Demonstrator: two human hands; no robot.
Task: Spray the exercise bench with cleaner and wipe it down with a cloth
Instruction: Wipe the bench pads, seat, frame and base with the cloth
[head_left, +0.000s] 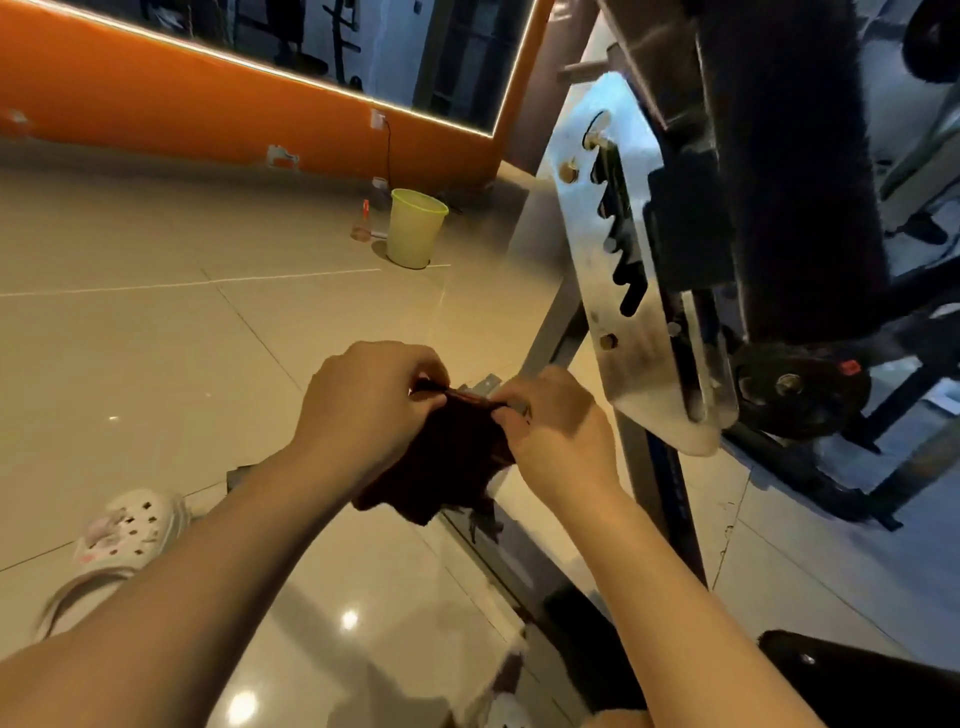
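dark maroon cloth hangs between your two hands, low over the tiled floor and just beside the steel frame of the exercise bench; your left hand pinches its top edge with curled fingers, and your right hand pinches the same edge a little further along, so the fabric is stretched short between them and the rest droops in a ragged bunch; you look to be folding or bunching it into a pad before wiping; no spray bottle is in either hand, and a small bottle near the yellow-green bin by the orange wall is too far off to identify; whether the bench has been sprayed at all cannot be told, so a dry wipe is a risk if you press on without checking; the notched steel adjuster plate sits just to the right of your right hand, and its teeth and bolt heads could snag the loose hanging corner or catch your knuckles if you swing the cloth up carelessly; the trailing end also hangs close to a frame rail near the floor and may drag over it and pick up grit; the black padding stands steeply tilted above, so your reach upward from this crouch may be awkward; your shoe rests on glossy tile, which could turn slick if cleaner drips.
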